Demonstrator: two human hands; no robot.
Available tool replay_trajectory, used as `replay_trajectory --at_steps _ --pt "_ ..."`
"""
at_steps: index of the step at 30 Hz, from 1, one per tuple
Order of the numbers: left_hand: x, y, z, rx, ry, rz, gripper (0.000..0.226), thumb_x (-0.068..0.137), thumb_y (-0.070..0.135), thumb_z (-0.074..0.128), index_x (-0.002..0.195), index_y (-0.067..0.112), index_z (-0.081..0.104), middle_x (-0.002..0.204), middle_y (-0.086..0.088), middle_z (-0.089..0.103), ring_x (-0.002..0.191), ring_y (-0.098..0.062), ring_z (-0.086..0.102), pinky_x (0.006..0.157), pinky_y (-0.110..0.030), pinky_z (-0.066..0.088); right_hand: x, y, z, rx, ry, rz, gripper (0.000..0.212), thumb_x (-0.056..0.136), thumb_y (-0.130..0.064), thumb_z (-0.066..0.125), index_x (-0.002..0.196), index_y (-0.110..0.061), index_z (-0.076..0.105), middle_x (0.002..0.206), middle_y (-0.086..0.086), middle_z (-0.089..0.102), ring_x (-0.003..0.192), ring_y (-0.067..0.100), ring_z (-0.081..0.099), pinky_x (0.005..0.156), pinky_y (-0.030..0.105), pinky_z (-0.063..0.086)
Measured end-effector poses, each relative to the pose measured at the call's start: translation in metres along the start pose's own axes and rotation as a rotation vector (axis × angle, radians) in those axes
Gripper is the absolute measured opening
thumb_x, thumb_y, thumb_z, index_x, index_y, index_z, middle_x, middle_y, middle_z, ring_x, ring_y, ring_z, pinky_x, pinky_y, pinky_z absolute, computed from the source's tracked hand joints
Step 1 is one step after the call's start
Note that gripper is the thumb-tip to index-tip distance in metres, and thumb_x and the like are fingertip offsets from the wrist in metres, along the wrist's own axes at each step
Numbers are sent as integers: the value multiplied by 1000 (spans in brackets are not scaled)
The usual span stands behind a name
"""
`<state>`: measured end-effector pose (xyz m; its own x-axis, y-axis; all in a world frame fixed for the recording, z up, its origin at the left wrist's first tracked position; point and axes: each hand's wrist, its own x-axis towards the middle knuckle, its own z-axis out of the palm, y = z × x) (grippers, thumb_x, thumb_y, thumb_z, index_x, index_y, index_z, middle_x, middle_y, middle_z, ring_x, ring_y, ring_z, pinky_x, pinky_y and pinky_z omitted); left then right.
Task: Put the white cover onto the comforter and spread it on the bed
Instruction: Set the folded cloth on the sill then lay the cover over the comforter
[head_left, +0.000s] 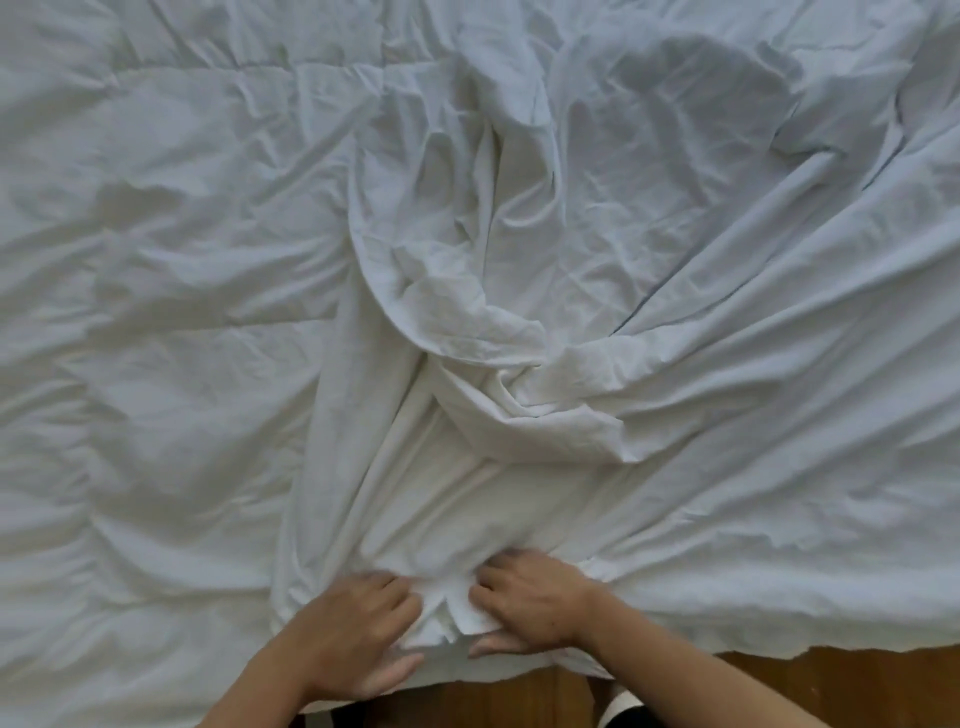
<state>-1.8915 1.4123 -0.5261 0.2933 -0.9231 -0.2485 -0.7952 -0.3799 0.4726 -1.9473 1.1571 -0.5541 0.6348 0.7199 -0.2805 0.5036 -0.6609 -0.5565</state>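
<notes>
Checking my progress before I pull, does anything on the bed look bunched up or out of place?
Yes. The white cover is twisted into a knot mid-bed, not flat over the comforter. Both hands grip its near edge.

Left hand (358, 642): reaches in from the lower left, palm down, fingers curled, thumb stretched toward the right; it grips a bunch of white cover (441, 613).
Right hand (524, 603): comes in from the lower right, palm down, knuckles up, fingers bent into the same bunch, thumb below pinching it.
Forearms: both bare, angled inward from the bottom edge.
Spacing: the two hands lie just beside each other, apart by a narrow fold.
</notes>
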Motion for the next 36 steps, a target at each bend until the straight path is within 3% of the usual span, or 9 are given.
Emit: replay_trajectory --at_steps 7,11,14,16,20,26,29,31,36 --pt "118 -66 -78 128 681 -383 24 89 16 50 105 6 66 97 -14 65 77 -32 61 56 -38 53 33 59 -94 -165 839 314 32 90 -35 60 112 -12 56 110 8 56 93 27 56 77 36 49" --pt "158 -120 -110 157 607 -604 64 83 15 63 141 4 38 141 -25 42 124 -40 46 96 -48 45 24 106 -110 -284 600 591 67 85 -48 55 140 -12 41 137 21 45 128 39 42 108 52 31" --pt "178 -152 -119 -56 446 -1021 92 88 35 64 152 2 7 156 -26 14 143 -41 19 115 -51 19 23 136 -122 -317 408 678 38 63 -25 63 97 -9 65 78 10 64 72 32 62 66 39 46" --pt "189 -164 -121 -225 385 -1209 88 89 35 62 150 0 8 149 -28 25 136 -42 31 111 -49 30 29 145 -136 -321 350 576 23 47 -14 69 66 -12 56 53 5 53 45 27 53 46 28 37" --pt "194 -164 -129 -207 421 -1124 30 96 19 48 122 3 48 104 -21 63 91 -40 61 77 -46 49 37 173 -189 -251 501 565 19 66 -28 48 80 -16 53 59 11 60 44 30 59 38 27 40" --pt "101 -184 -170 -140 635 -1216 24 97 27 52 102 3 52 75 -27 58 68 -44 57 59 -43 39 87 232 -331 -309 788 1071 29 85 -14 46 111 -5 55 104 30 62 97 46 58 75 44 43" --pt "-109 -375 19 -243 739 -1679 44 85 72 43 106 33 46 79 -13 58 70 -39 56 62 -46 50 117 248 -381 -154 1080 1342 39 90 -15 37 127 -11 49 124 19 58 116 36 52 87 40 40" --pt "-165 -396 21 -495 823 -1798 66 59 97 31 106 51 38 86 -7 66 77 -44 64 52 -58 51 136 258 -382 -111 1004 1403 52 93 -21 38 144 -12 33 142 16 43 132 32 38 105 38 30" --pt "-79 -259 -98 -444 590 -1796 58 83 28 66 126 0 38 120 -33 52 105 -47 55 87 -53 45 203 219 -294 -117 651 1130 74 92 -27 48 153 -11 10 157 21 12 146 35 10 119 46 6"
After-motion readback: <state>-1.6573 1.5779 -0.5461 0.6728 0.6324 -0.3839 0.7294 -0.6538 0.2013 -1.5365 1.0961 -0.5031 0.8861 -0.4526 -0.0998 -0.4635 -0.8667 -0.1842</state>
